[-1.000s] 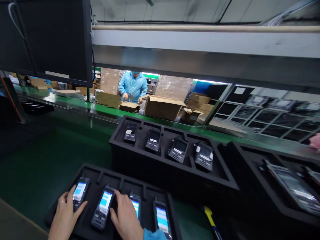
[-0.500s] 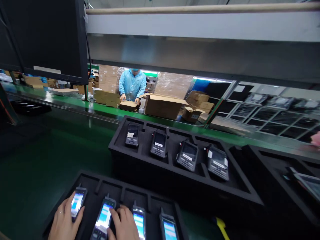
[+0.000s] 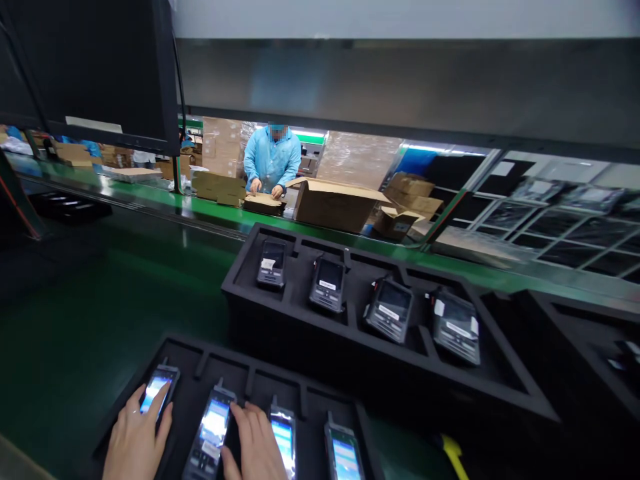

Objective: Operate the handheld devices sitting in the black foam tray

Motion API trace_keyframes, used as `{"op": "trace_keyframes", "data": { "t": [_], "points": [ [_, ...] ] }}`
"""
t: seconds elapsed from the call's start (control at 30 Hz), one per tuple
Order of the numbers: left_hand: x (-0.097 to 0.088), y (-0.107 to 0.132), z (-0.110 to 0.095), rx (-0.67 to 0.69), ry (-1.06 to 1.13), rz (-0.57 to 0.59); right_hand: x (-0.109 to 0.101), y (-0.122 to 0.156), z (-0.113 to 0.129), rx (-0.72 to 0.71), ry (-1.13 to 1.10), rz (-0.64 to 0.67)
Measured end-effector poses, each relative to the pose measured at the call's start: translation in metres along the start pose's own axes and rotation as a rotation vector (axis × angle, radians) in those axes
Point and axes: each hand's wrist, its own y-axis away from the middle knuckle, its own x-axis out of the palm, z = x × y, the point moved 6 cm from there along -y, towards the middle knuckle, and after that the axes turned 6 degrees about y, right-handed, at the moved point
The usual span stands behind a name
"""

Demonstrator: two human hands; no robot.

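Four-slot black foam tray (image 3: 200, 353) lies at the lower left, holding several handheld radio phones with lit screens and stub antennas. Over the leftmost radio phone (image 3: 159, 387) is my left hand (image 3: 137, 430), fingers spread, one fingertip on its screen. My right hand (image 3: 257, 440) sits between the second radio phone (image 3: 213, 423) and the third radio phone (image 3: 284, 437). Its fingertips are at the second one's right edge, and its fingers are stretched out. A fourth radio phone (image 3: 344, 453) lies untouched at the tray's right end.
Behind stands a taller black foam tray (image 3: 320, 327) with several dark-screened, labelled handhelds. Another black tray (image 3: 550, 313) is at right. A yellow-handled tool (image 3: 453, 457) lies near the front. A monitor (image 3: 90, 73) hangs upper left. Across the line, a person in blue (image 3: 273, 160) handles a carton.
My left finger has come down onto the leftmost radio phone's screen. My right hand has shifted slightly right. The view has shifted, and the pink shape at the far right edge is gone.
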Motion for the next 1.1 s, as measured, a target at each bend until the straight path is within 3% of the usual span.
{"op": "trace_keyframes", "data": {
  "t": [0.27, 0.43, 0.63, 0.87, 1.0, 1.1],
  "points": [
    [-0.004, 0.009, 0.003, 0.029, 0.044, -0.083, -0.051, -0.017, 0.026, -0.175, -0.048, 0.101],
    [-0.005, 0.017, 0.010, 0.007, 0.112, -0.156, -0.052, -0.017, 0.027, -0.229, 0.001, 0.141],
    [-0.018, 0.026, 0.006, 0.059, 0.158, -0.258, -0.055, -0.017, 0.027, -0.225, -0.042, 0.072],
    [-0.021, 0.021, 0.003, 0.023, 0.074, -0.176, -0.059, -0.019, 0.029, -0.181, -0.111, 0.161],
    [-0.030, 0.029, -0.007, -0.017, 0.132, -0.249, -0.096, -0.028, 0.017, -0.079, -0.117, 0.118],
    [-0.027, 0.045, -0.046, 0.120, 0.247, -0.258, -0.135, -0.015, -0.009, -0.026, -0.067, 0.017]
  ]
}}
